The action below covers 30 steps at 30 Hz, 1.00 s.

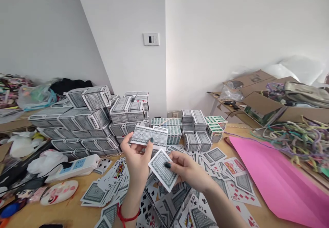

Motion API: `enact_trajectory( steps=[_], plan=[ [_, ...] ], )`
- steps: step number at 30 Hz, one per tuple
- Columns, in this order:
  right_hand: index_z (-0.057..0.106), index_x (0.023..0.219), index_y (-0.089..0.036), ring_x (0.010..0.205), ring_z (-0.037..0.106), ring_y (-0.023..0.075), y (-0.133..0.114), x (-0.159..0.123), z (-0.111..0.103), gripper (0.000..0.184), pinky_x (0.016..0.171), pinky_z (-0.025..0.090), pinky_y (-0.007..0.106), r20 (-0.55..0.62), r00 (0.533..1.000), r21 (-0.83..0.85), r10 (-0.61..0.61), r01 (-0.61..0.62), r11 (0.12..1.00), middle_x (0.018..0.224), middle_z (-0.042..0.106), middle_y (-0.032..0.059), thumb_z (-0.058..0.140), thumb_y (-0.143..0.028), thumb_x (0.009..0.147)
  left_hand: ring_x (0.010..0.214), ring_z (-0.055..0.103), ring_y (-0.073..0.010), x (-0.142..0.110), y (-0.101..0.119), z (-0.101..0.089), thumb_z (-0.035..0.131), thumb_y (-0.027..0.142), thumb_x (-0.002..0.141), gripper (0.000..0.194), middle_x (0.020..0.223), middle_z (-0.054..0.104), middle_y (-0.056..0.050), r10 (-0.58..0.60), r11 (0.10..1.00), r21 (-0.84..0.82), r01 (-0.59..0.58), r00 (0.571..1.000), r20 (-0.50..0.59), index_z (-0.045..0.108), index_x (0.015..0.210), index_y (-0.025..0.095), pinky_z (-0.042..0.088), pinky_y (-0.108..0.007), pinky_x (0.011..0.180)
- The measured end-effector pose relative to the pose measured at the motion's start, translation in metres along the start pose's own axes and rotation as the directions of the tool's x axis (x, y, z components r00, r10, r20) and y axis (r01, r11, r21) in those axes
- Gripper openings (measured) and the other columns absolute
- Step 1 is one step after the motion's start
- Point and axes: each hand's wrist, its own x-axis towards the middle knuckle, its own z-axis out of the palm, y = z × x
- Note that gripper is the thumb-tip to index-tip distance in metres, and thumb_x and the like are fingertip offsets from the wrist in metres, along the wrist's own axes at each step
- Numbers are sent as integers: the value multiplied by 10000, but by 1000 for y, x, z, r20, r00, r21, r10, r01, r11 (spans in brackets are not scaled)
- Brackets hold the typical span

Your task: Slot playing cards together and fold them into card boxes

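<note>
My left hand (137, 157), with a red cord at the wrist, grips a block folded from playing cards (149, 136), its grey patterned backs outward and its white edges showing. Just below and to the right, my right hand (189, 169) pinches a playing card (163, 169) between thumb and fingers, patterned back towards me. The card is tilted like a diamond and lies close to my left wrist. Under both hands, loose playing cards (94, 193) are spread over the table (69, 211), some face up and some face down.
Stacked card blocks (95, 118) rise at the left, with smaller stacks (197, 140) and green-patterned blocks (174, 132) at the back. A white power strip (79, 166) lies left. Pink paper (277, 180), tangled strands (303, 139) and an open cardboard box (264, 104) are at the right.
</note>
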Motion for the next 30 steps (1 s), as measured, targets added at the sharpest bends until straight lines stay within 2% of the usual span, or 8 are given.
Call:
enact_trajectory(
  steps=[3,6,10,15,20,23,25,30],
  plan=[
    [522,773,-178,544,517,91,1,3,-3,306,487,416,189,-136,986,-104,-94,81,991,652,542,-26,590,-475,746,831,632,-174,0,2,0,674,223,660,601,965,606,-60,-51,998,-26,51,998,24,312,1139,253,506,-261,715],
    [582,774,-163,657,566,132,-4,1,-12,277,601,457,239,-211,959,-223,-188,141,965,722,603,12,571,-439,768,868,632,-179,2,4,-3,677,219,670,629,1035,605,-65,-148,986,-62,152,987,59,310,1177,269,513,-285,756],
    [648,859,-158,746,597,180,-11,-4,-24,288,677,472,288,-274,930,-335,-245,146,931,781,645,42,546,-417,783,943,616,-247,12,3,-16,728,285,632,687,1261,500,-94,-350,927,-85,366,923,159,368,1216,302,554,-339,711],
    [652,929,-163,725,586,165,-13,-7,-32,299,637,455,260,-300,912,-362,-279,162,918,821,656,46,544,-401,784,1070,553,-297,23,1,-32,740,352,615,514,1225,550,-106,-410,898,-18,440,849,333,556,1079,232,533,-338,755],
    [638,917,-159,690,564,154,-14,-7,-28,296,608,453,257,-323,896,-321,-305,200,926,787,629,46,549,-411,790,1152,489,-306,24,5,-29,796,332,534,568,1235,551,-114,-500,866,132,482,838,221,583,1050,229,470,-372,864],
    [638,892,-161,680,552,146,-14,-7,-27,286,604,449,252,-321,890,-302,-323,227,926,771,619,39,563,-416,785,1184,460,-296,22,4,-25,804,324,521,501,1223,562,-121,-505,861,135,490,854,125,613,968,203,413,-386,940],
    [629,858,-158,659,549,140,-14,-7,-29,297,584,449,246,-349,877,-275,-330,241,931,755,614,36,580,-437,769,1140,506,-281,22,2,-23,795,297,539,421,1176,596,-114,-494,869,71,490,865,84,625,909,193,432,-371,923],
    [601,862,-152,614,563,149,-17,-12,-32,344,529,450,248,-467,813,-213,-346,277,937,679,608,35,599,-475,742,812,654,-190,22,-2,-22,720,195,626,168,872,690,-50,-491,826,-237,511,860,139,637,769,165,553,-287,698]
  ],
)
